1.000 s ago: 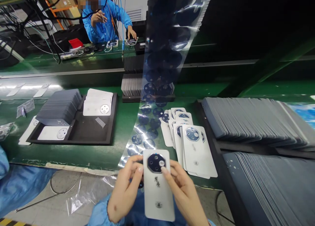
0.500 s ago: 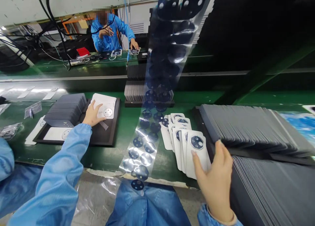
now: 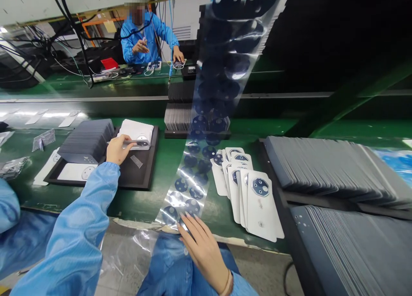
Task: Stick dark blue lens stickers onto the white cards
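My left hand pinches a white phone back cover by its edge, tilted nearly edge-on. It is just in front of a small stack of white covers in the black tray. My right hand reaches over the table's front edge, its fingers stretched across the lower end of a clear film strip bearing dark camera-shaped stickers. The thumb is mostly hidden. To its right, a fanned pile of white covers with dark camera stickers lies on the green table.
Grey covers stand in rows at the right, with another row nearer me. More grey covers fill the left tray's side. A small clear scrap lies in that tray. Across the bench a person in blue works. Cables hang upper left.
My right hand has left the fanned pile and moved left to the film strip's lower end. My left hand has taken a cover from the stack and tilted it up.
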`<control>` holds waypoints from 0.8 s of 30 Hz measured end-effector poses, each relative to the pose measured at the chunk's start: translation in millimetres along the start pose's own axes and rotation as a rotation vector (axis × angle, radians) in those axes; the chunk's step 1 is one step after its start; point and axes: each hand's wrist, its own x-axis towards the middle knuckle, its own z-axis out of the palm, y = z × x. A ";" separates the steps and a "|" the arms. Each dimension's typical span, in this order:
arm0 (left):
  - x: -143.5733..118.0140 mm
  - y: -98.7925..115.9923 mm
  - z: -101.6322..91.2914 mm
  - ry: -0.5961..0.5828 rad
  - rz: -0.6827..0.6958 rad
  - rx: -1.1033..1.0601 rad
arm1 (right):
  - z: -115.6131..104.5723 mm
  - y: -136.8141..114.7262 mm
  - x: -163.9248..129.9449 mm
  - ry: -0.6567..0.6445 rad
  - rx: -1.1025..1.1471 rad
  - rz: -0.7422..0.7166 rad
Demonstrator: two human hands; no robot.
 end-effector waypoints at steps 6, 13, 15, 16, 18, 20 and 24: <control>-25.9 38.3 -23.6 0.281 -0.096 -0.348 | 2.2 5.1 -2.1 0.095 0.003 -0.100; -114.5 120.9 -35.9 -0.270 -0.550 -1.142 | 3.4 5.0 -5.6 0.103 0.097 -0.062; -142.6 135.8 -31.2 -0.533 -0.674 -1.224 | 3.8 5.9 -7.8 0.103 0.132 -0.051; -154.7 140.5 -27.5 -0.610 -0.721 -1.261 | 4.1 6.4 -9.1 0.100 0.144 -0.052; -173.9 145.3 -19.1 -0.694 -0.787 -1.346 | 4.8 7.4 -11.3 0.093 0.148 -0.066; -186.3 146.9 -11.0 -0.727 -0.827 -1.438 | 5.3 8.6 -11.9 0.074 0.112 -0.072; -195.8 150.5 -0.4 -0.725 -0.869 -1.573 | 5.0 11.4 -7.7 -0.002 0.018 -0.036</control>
